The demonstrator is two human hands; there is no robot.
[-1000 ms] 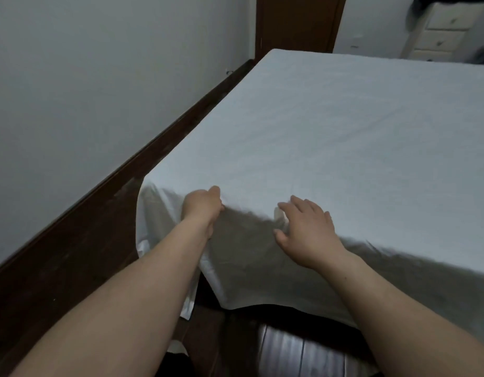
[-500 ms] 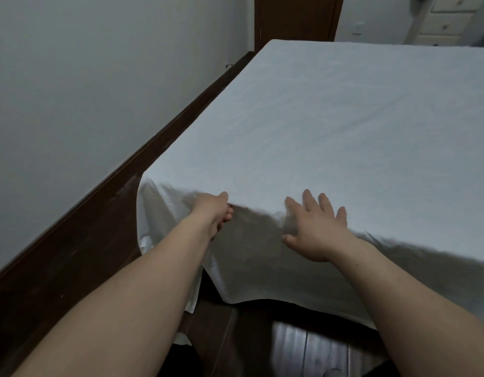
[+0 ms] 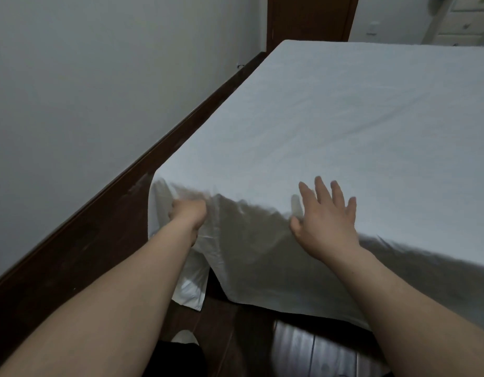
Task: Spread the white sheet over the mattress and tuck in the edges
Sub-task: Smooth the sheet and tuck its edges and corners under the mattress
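While the sheet (image 3: 344, 126) already lies flat over the whole top of the mattress, its near edge hangs loose over the foot of the bed, so the step in hand looks to be tucking the corner at about 9 o'clock from the middle of the view. To do it well, I would judge that the cloth wants drawing down taut before it goes under, the top held still so the smooth spread is not dragged askew, and the bunched folds by the corner eased out first; the flap (image 3: 190, 289) dangling toward the dark floor (image 3: 235, 336) at 6 o'clock should be gathered in too, or it will trail. The left hand (image 3: 187, 213) is closed into a fist on the hanging cloth just below the corner, fingers curled into the folds, gripping it. The right hand (image 3: 326, 216) is spread wide, fingers straight and apart, over the mattress edge to the right of the left hand; whether the palm presses the cloth or hovers just above it I cannot tell, and it holds nothing. A dark wooden bed frame (image 3: 104, 213) runs along the wall (image 3: 85, 91) from 8 o'clock toward 12, where a door (image 3: 309, 17) stands; drawers (image 3: 466, 20) show at 1 o'clock.
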